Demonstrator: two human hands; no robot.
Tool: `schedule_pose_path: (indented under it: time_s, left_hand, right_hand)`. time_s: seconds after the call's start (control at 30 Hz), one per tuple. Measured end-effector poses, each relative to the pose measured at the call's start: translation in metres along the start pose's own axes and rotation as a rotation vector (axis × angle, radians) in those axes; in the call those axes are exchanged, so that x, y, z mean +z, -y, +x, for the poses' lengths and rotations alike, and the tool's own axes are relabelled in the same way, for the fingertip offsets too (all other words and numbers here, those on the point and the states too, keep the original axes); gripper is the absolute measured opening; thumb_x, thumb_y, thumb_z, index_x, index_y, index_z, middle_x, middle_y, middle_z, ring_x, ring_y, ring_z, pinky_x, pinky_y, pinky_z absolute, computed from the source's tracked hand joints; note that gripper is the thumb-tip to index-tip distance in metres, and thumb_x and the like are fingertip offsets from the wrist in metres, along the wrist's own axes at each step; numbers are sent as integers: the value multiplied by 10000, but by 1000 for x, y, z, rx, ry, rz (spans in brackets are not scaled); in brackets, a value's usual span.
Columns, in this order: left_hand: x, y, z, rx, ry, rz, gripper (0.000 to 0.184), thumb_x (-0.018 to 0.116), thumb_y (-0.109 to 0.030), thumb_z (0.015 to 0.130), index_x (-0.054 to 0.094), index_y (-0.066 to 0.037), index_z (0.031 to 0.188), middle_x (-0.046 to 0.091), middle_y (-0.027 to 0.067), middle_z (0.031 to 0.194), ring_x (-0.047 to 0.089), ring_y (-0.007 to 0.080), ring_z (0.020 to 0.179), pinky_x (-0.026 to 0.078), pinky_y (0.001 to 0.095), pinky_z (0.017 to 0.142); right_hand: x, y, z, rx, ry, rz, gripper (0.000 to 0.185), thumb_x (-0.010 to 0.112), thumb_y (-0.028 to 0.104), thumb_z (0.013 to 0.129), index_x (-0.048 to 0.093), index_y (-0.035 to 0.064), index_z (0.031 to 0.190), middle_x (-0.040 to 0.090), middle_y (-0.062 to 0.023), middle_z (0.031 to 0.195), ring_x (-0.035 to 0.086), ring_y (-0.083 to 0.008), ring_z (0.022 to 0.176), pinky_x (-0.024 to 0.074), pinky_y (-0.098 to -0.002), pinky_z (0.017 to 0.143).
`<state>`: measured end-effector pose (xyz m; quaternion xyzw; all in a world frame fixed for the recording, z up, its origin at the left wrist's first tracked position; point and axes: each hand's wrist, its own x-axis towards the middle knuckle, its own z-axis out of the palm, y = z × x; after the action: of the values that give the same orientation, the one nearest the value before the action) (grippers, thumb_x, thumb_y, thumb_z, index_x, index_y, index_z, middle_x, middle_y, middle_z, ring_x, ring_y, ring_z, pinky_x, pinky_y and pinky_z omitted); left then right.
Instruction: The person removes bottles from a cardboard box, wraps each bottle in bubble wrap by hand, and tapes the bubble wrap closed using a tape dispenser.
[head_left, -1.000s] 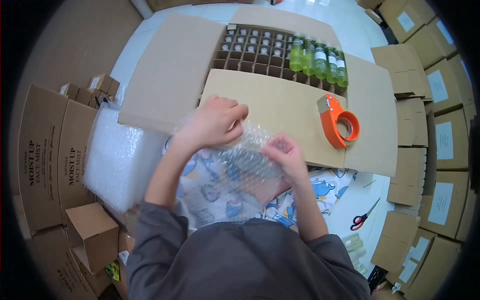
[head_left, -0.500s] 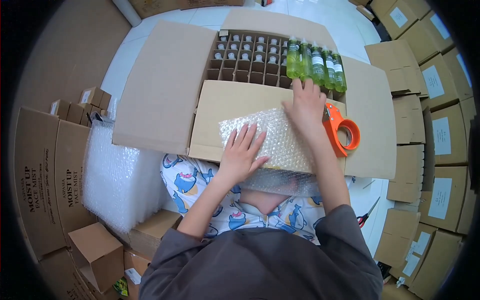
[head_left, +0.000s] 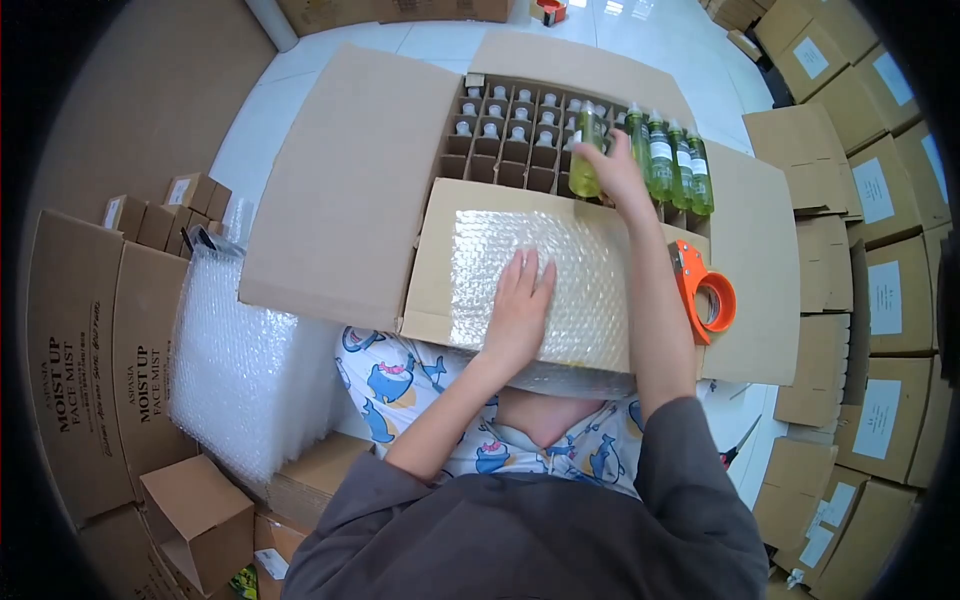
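A sheet of bubble wrap (head_left: 585, 285) lies flat over the front flap of the open carton (head_left: 425, 290), its near end hanging over the edge. My left hand (head_left: 520, 305) rests on the sheet with its fingers stretched out. My right hand (head_left: 615, 165) holds a green bottle (head_left: 585, 165) at the front of the divided compartments. Several more green bottles (head_left: 661, 160) lie side by side to the right of that hand. White-capped bottles (head_left: 518, 133) stand in the cardboard dividers to the left.
An orange tape dispenser (head_left: 705, 300) lies on the flap, right of my right forearm. A stack of bubble wrap (head_left: 235, 360) stands at the left. Scissors (head_left: 738, 445) lie at the right. Cardboard boxes (head_left: 880, 290) line both sides.
The bubble wrap went from my hands onto the flap and now lies flat. My right hand has reached the bottles and taken hold of one, shifting it left from the others.
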<state>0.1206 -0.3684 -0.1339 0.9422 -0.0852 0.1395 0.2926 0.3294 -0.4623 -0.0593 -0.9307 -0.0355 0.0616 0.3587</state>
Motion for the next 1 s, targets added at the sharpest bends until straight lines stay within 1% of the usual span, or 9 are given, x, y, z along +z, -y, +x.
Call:
schedule_pose_path:
  time_s: [0.13, 0.23, 0.27, 0.3, 0.4, 0.53, 0.63, 0.8, 1.0]
  left_hand:
    - [-1, -9, 4, -266, -174, -446, 390, 397, -148, 908, 454, -22, 1272, 462, 222, 1272, 364, 325, 1263, 260, 434, 1050]
    - [-10, -13, 7, -654, -64, -1199, 359, 412, -178, 949, 460, -47, 1279, 574, 139, 1124, 465, 185, 1165, 355, 354, 982]
    - [16, 7, -7, -435, -37, -1189, 417, 545, -184, 890, 458, -31, 1269, 579, 84, 1067, 497, 134, 1088, 396, 320, 936]
    - [-28, -20, 13, -596, 243, -1010, 515, 646, -200, 826, 441, -16, 1261, 564, 62, 1058, 505, 134, 1064, 415, 303, 909]
    - [-41, -42, 13, -325, 215, -1261, 587, 695, -217, 783, 419, -10, 1259, 548, 62, 1102, 512, 144, 1056, 412, 299, 911]
    - [-18, -35, 6, -292, 196, -1405, 644, 736, -238, 752, 412, -16, 1262, 534, 63, 1128, 514, 157, 1060, 408, 298, 918]
    - [12, -11, -4, -391, 187, -1765, 687, 763, -236, 724, 409, -15, 1269, 535, 66, 1132, 523, 162, 1051, 414, 303, 914]
    - [-1, -30, -8, -528, 34, -1494, 674, 774, -234, 709, 440, -27, 1257, 558, 60, 1103, 539, 154, 1022, 433, 305, 887]
    - [-57, -70, -6, -116, 735, -1011, 572, 774, -155, 681, 511, -9, 1167, 578, 63, 1054, 552, 156, 949, 442, 285, 841]
  right_hand:
    - [-9, -9, -101, -47, 268, 980, 432, 576, 235, 817, 476, 61, 1200, 587, -42, 991, 580, -142, 825, 468, -275, 717]
    - [-6, -15, -151, 25, 426, 794, 534, 620, 103, 815, 395, 17, 1292, 583, -47, 1034, 565, -120, 921, 472, -281, 810]
    - [6, -25, -160, -30, 358, 927, 510, 609, 122, 839, 398, 16, 1290, 574, -36, 1023, 561, -114, 895, 469, -268, 785]
    - [4, -29, -163, -67, 349, 913, 483, 599, 130, 852, 402, 11, 1277, 566, -44, 1009, 551, -108, 875, 463, -253, 757]
    - [-11, -31, -165, -160, 298, 889, 357, 597, 186, 866, 486, 11, 1157, 570, -66, 1030, 548, -97, 855, 465, -262, 725]
    - [-36, -21, -174, -181, 397, 492, 286, 609, 187, 851, 548, 24, 1078, 569, -78, 990, 560, -117, 802, 468, -266, 697]
    - [-19, -32, -180, -500, 111, 395, 243, 633, 192, 822, 595, 34, 1003, 557, -97, 933, 567, -174, 763, 472, -292, 678]
    - [-10, -58, -199, -481, 23, 7, 262, 633, 155, 800, 596, 42, 1034, 545, -73, 938, 530, -165, 779, 437, -282, 703]
    - [-70, -56, -209, -450, 307, 1012, 415, 692, 274, 709, 622, -21, 992, 594, -159, 1035, 577, -270, 911, 450, -351, 787]
